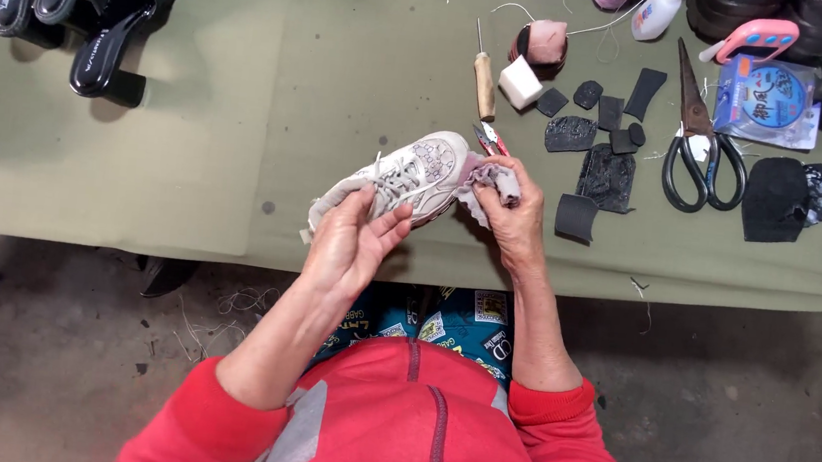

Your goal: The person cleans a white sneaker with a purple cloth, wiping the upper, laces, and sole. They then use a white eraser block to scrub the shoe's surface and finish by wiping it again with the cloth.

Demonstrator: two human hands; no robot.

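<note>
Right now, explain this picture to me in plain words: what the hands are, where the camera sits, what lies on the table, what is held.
One camera, worn on the person's head, looks down at their own bare hands; there is no machine. The left hand grips a pale sneaker by its heel end. The right hand presses a crumpled cloth against the toe. Both are over a green table. On it lie big scissors, black rubber pieces, an awl with a wooden handle and black sandals.
</note>
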